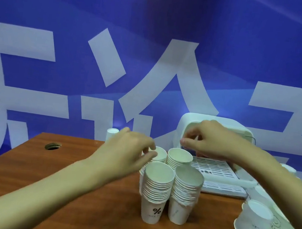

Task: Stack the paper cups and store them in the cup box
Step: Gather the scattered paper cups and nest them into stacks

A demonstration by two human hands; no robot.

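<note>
4 cup stacks (158, 191) upright mid surface (24, 175), mouths up, long axis vert., just in front of cup box (185, 122). L hand (128, 149) palm-down over rear-left stack (159, 154), fingers (151, 145) pinching its rim. R hand (211, 140) at box mouth, fingers curled; grip unclear.

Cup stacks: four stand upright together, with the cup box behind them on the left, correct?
Not quite. The head view shows the four cup stacks standing upright together, but the cup box is behind them on the right, not the left.
</note>
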